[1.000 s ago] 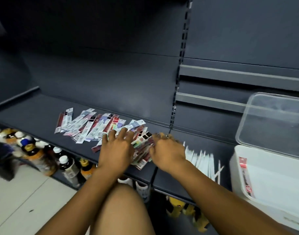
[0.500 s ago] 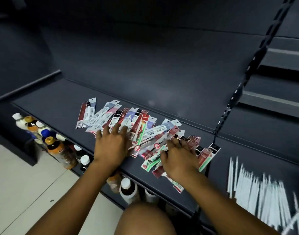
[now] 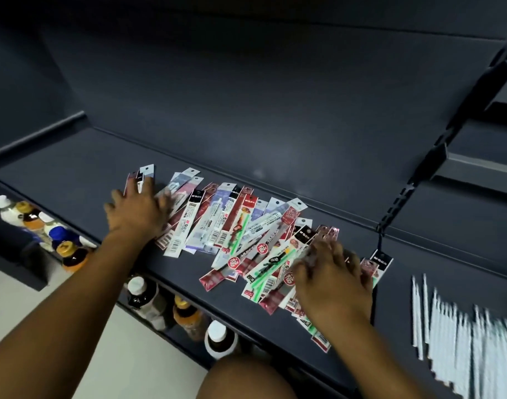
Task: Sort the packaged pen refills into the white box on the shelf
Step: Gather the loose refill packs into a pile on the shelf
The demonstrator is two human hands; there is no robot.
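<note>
Head camera view, looking down at a dark grey shelf (image 3: 73,174) where a long spread of packaged pen refills (image 3: 232,234) lies flat, fanned out and overlapping, between a person's two hands. Left hand (image 3: 137,211) rests palm down with fingers spread open on the left end of the spread, covering several packets. Right hand (image 3: 330,277) lies palm down with fingers loosely spread on the right end, over a thicker heap of packets; it is blurred, and whether it grips any packet cannot be told. Each packet is a narrow clear sleeve with a punched hang tab at the top and a barcode at the bottom. Most are red, maroon, white or pale lilac, several have black header cards, and a few hold green refills. Some headers read "M&G", and round red badges carry a Chinese character; finer print is too small to read. Well to the right of the spread lies a row of thin white sticks (image 3: 462,335). Bottles (image 3: 71,251) stand on the level below the shelf.
</note>
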